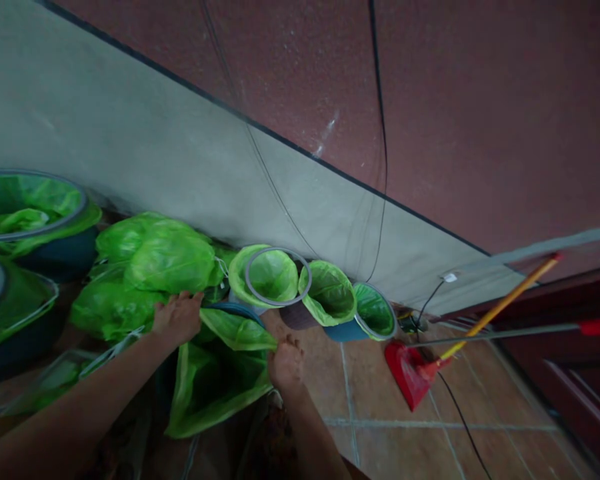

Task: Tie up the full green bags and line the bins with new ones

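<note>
A translucent green bin liner (230,330) gapes open over a dark blue bin (245,309), mostly hidden beneath it. My left hand (177,319) is at the liner's far left edge, fingers curled and seemingly gripping it. On the opposite side my right hand (287,363) pinches the rim with closed fingers. The liner's near edge hangs loose toward me. Just beyond my left hand lie several filled, tied green bags (167,257).
Along the wall stand a green-lined bin with a grey ring (279,248) tilted on top, a brown bin (300,316) and a blue bin (347,331). Larger lined bins (75,248) are at left. A red dustpan (411,375) and black cable (463,417) lie on the tiles.
</note>
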`<action>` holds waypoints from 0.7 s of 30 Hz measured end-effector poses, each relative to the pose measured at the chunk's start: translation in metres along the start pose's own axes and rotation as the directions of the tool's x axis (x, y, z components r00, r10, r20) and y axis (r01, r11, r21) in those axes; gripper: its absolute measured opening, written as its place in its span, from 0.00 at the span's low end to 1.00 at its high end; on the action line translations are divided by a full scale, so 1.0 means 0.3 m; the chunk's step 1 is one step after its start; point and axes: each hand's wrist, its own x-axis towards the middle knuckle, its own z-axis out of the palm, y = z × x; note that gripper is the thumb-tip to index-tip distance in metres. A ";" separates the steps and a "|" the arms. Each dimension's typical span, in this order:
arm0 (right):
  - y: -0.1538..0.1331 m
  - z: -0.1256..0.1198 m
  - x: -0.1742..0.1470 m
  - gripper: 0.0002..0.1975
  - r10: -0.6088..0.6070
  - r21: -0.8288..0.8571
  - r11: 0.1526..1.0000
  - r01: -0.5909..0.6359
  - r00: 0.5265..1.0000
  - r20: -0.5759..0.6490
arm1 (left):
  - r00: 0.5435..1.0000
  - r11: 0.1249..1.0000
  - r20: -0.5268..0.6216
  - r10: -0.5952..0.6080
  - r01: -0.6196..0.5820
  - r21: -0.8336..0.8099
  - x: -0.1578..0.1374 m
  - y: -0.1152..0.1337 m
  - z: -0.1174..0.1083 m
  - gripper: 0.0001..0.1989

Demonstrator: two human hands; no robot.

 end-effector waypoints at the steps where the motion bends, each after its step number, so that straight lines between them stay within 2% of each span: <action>1: -0.006 0.005 -0.001 0.26 -0.029 -0.036 0.999 0.029 1.000 0.005 | 1.000 1.000 0.009 0.011 -0.011 0.023 -0.002 0.003 0.004 0.22; 4: -0.011 0.015 0.005 0.26 -0.099 -0.077 0.992 0.102 0.994 0.040 | 0.997 0.997 0.054 0.053 -0.056 0.055 -0.001 -0.004 0.019 0.20; 7: -0.003 0.021 0.021 0.20 -0.132 -0.077 0.988 0.137 0.989 0.072 | 0.994 0.995 0.086 0.074 -0.078 0.054 0.004 -0.018 0.025 0.18; 12: 0.013 0.041 0.034 0.15 -0.123 0.068 0.991 0.119 0.990 0.065 | 0.993 0.998 0.104 0.052 -0.055 0.034 0.022 -0.019 0.012 0.18; 16: 0.017 0.060 0.025 0.21 -0.166 0.072 0.984 0.162 0.985 0.055 | 0.992 1.000 0.127 0.021 -0.022 0.002 0.048 -0.017 0.007 0.22; 18: 0.019 0.066 0.027 0.17 -0.129 0.059 0.990 0.125 0.990 0.061 | 0.992 1.000 0.128 0.001 -0.001 -0.005 0.059 -0.019 0.008 0.23; 21: 0.027 0.069 0.049 0.09 -0.027 0.278 0.961 0.010 0.998 0.056 | 0.992 0.999 0.120 -0.033 0.035 -0.016 0.069 -0.028 0.008 0.25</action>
